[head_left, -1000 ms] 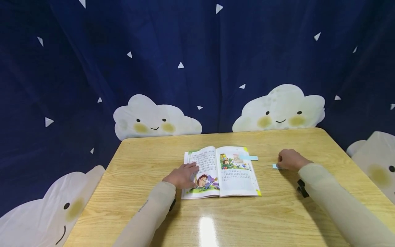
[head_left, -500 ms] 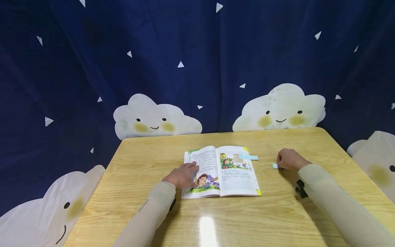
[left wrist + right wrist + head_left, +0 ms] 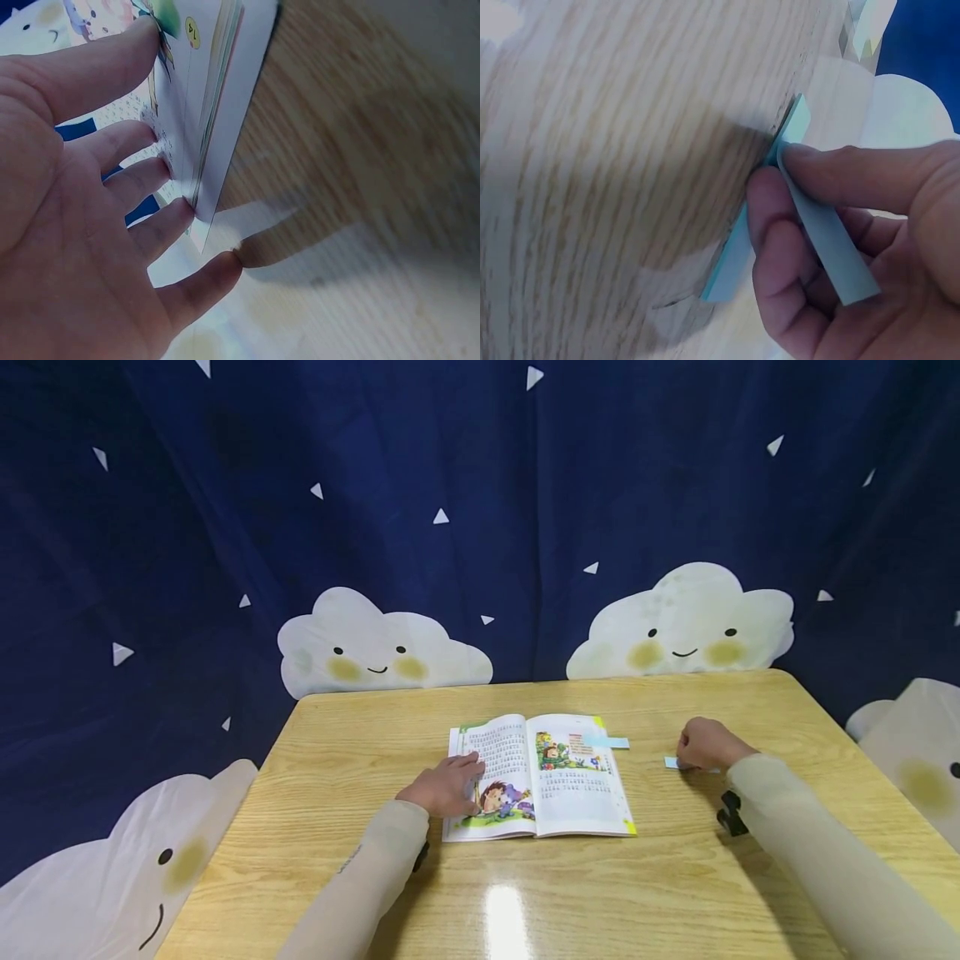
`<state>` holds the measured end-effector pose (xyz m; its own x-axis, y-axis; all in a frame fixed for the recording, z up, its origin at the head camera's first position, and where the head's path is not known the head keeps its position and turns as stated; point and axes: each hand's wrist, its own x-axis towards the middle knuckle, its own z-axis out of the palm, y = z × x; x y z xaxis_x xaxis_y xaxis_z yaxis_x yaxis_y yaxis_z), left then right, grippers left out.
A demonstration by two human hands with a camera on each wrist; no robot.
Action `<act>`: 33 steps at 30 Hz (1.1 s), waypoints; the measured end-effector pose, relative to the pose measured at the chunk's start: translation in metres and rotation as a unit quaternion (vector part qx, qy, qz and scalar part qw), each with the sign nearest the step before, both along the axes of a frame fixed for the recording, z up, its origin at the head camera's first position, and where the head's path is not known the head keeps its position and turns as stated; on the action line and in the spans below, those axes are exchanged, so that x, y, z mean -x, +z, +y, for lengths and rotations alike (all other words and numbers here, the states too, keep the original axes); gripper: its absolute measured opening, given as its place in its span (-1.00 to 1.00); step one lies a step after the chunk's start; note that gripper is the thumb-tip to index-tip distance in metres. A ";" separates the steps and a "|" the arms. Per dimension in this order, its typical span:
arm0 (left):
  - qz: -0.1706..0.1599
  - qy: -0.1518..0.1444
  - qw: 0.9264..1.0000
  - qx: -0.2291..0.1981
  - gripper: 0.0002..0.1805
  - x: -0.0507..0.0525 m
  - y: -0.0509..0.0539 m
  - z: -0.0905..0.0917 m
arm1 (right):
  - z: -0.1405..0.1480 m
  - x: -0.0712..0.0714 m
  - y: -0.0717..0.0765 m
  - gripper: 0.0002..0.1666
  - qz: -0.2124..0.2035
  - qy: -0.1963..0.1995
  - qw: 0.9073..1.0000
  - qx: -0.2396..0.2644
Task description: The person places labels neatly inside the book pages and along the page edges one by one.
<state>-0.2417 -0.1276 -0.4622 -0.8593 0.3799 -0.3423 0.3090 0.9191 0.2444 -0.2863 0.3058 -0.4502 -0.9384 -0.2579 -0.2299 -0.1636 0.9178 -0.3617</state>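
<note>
An open picture book (image 3: 577,814) lies on the wooden table, its left page slightly arched. My left hand (image 3: 441,787) rests on that page with fingers spread; in the left wrist view the thumb (image 3: 112,71) and several fingertips touch the page near its outer edge. To the right of the book, my right hand (image 3: 708,745) is over a light-blue sticky note pad (image 3: 670,762) on the table. The right wrist view shows thumb and index finger pinching one blue strip (image 3: 832,247), bent up from the narrow pad (image 3: 727,274), whose middle is partly hidden by the fingers.
Another light-blue strip (image 3: 617,743) sticks out past the right page's edge. The wooden table (image 3: 360,735) has rounded far corners. Behind it hangs a dark blue curtain (image 3: 375,468) with white clouds and triangles.
My right hand has shifted very slightly at the sticky note pad, and a bit of blue shows at its right side. My left hand and the book stay in place.
</note>
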 end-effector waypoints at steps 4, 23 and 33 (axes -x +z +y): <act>0.000 -0.001 1.000 -0.001 -0.20 0.000 0.000 0.000 | 0.001 0.002 0.000 -0.68 -0.016 -0.004 1.000 0.007; -0.005 0.006 1.000 0.005 -0.20 -0.001 0.001 0.002 | 0.001 0.001 0.002 -0.68 -0.048 -0.011 0.999 0.010; -0.004 0.006 1.000 0.007 -0.21 -0.001 0.002 0.001 | 0.000 0.001 0.003 -0.70 -0.043 0.001 0.999 0.003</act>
<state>-0.2408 -0.1267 -0.4601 -0.8606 0.3651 -0.3552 0.2965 0.9261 0.2335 -0.2870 0.3054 -0.4471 -0.9148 -0.2604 -0.3087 -0.1327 0.9158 -0.3792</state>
